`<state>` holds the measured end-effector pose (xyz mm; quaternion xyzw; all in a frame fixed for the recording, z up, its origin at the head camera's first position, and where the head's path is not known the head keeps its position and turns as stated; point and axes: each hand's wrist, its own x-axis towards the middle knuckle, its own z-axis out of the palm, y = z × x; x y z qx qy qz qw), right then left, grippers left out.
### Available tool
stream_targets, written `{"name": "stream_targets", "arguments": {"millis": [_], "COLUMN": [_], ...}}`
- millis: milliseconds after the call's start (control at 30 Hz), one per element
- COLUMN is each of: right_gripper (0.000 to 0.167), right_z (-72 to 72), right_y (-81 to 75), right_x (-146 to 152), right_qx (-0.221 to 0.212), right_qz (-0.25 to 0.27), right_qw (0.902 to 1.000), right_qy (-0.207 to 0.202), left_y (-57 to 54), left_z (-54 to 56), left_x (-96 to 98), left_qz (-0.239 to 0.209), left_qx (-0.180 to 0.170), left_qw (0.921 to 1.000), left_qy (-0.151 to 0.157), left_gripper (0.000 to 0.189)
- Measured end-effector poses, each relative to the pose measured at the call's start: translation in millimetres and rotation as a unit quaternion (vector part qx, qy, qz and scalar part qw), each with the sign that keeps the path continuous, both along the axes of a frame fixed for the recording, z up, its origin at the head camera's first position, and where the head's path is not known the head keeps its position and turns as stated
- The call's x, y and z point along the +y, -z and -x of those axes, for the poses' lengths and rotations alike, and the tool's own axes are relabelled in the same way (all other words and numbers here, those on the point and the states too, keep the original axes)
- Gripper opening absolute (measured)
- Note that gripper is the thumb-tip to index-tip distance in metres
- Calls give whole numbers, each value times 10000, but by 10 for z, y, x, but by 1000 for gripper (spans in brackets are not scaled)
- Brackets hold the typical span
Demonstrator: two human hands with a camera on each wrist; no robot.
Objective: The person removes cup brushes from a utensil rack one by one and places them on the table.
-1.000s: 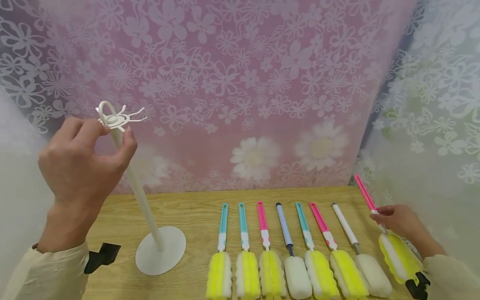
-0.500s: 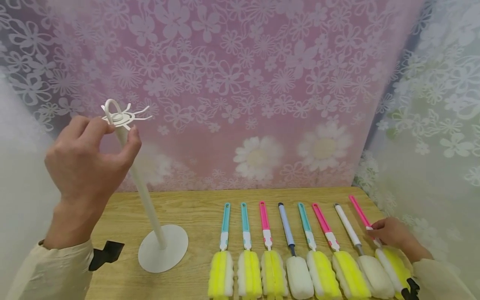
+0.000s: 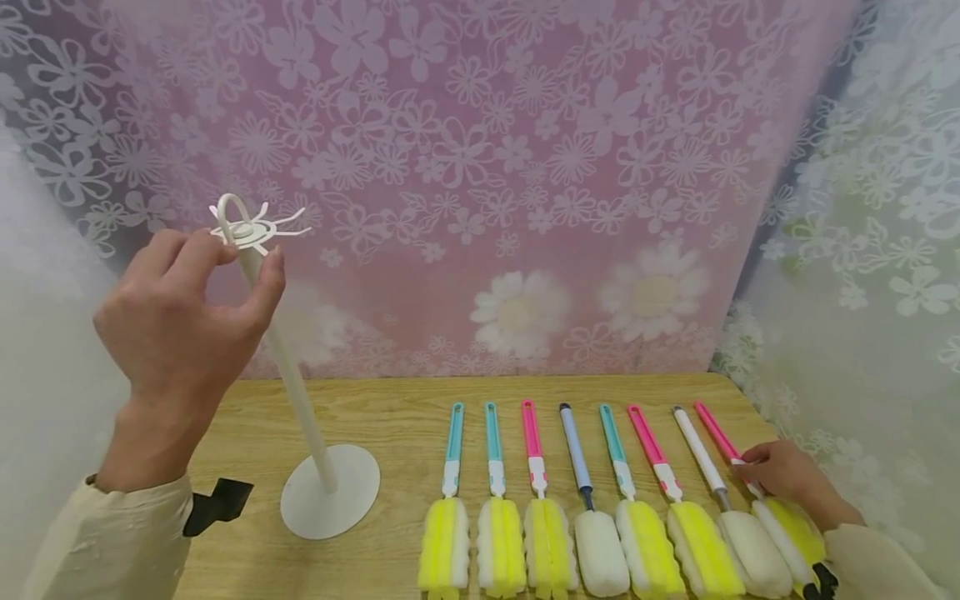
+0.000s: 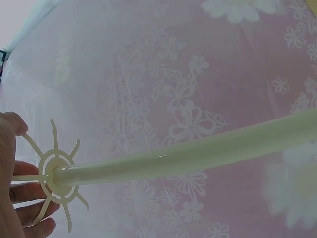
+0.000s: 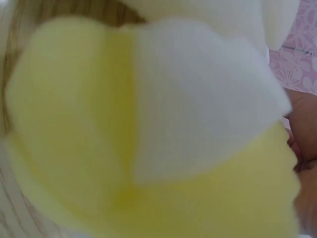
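My left hand (image 3: pixel 176 317) grips the hook ring (image 4: pixel 42 175) at the top of a white stand (image 3: pixel 300 400), thumb and fingers on its thin curved arms. The stand's round base (image 3: pixel 330 492) rests on the table. At the far right, my right hand (image 3: pixel 795 479) pinches the white neck of a pink-handled sponge brush (image 3: pixel 717 432). That brush lies at the end of a row, close beside a white-handled brush (image 3: pixel 696 442). Its yellow and white sponge head (image 5: pixel 84 124) fills the right wrist view, blurred; my wrist and sleeve partly cover it in the head view.
Several more sponge brushes lie side by side, among them a teal-handled one (image 3: pixel 454 433), a pink-handled one (image 3: pixel 532 429) and a blue-grey-handled one (image 3: pixel 573 446). The wooden table (image 3: pixel 397 442) meets a flowered pink curtain (image 3: pixel 420 208) behind, with a pale curtain (image 3: pixel 885 358) on the right.
My right hand has lowered the pink-handled brush and brought it left, beside the white-handled one. My left hand keeps its grip on the stand; the whole view shifts slightly.
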<state>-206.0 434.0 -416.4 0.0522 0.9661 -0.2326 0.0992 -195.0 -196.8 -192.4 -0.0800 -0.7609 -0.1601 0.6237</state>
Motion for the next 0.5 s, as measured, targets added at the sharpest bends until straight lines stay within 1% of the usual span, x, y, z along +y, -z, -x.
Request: {"name": "stream_targets", "arguments": {"millis": [133, 300, 500], "right_gripper": [56, 56, 56], "right_z": [-13, -21, 7], "right_y": [-2, 4, 24], "right_x": [-8, -12, -8], "right_qx": [2, 25, 51], "right_qz": [120, 188, 237], "right_qw": [9999, 9998, 9997], "right_qy": [13, -44, -63], "left_y": [12, 10, 11], "left_z": [7, 23, 23], "left_x": [-2, 0, 2], "left_qz": [-34, -71, -106], "left_qx": [26, 171, 210], "left_qw": [10000, 9997, 9994], "left_qy": [44, 159, 260], "left_gripper": [54, 54, 53]}}
